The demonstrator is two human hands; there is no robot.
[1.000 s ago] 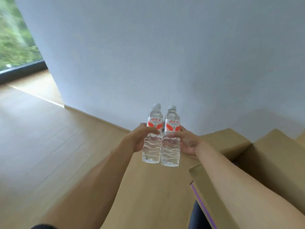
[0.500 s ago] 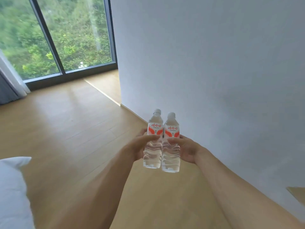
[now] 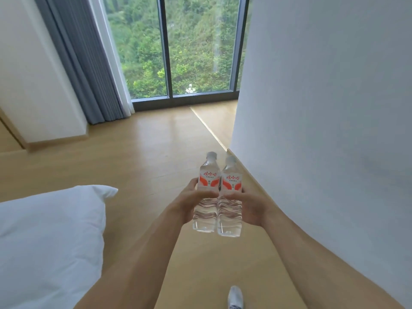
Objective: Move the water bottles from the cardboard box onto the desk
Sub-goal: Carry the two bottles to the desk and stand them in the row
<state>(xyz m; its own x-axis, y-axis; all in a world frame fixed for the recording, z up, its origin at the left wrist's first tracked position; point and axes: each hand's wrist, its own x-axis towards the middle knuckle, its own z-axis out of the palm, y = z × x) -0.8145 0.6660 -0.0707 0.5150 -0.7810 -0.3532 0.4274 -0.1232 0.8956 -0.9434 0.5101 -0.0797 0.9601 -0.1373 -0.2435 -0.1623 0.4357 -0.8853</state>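
Observation:
Two clear water bottles with red-and-white labels are held upright side by side in front of me, above the wooden floor. My left hand grips the left bottle round its middle. My right hand grips the right bottle the same way. The two bottles touch each other. Neither the cardboard box nor the desk is in view.
A white bed fills the lower left. A white wall runs along the right. Ahead is a floor-to-ceiling window with grey curtains to its left. Wooden floor lies between bed and wall. My foot shows at the bottom.
My view has swung left: the cardboard box has left the frame, and the window, curtains and bed have come in. Both hands still hold the bottles together in front of me.

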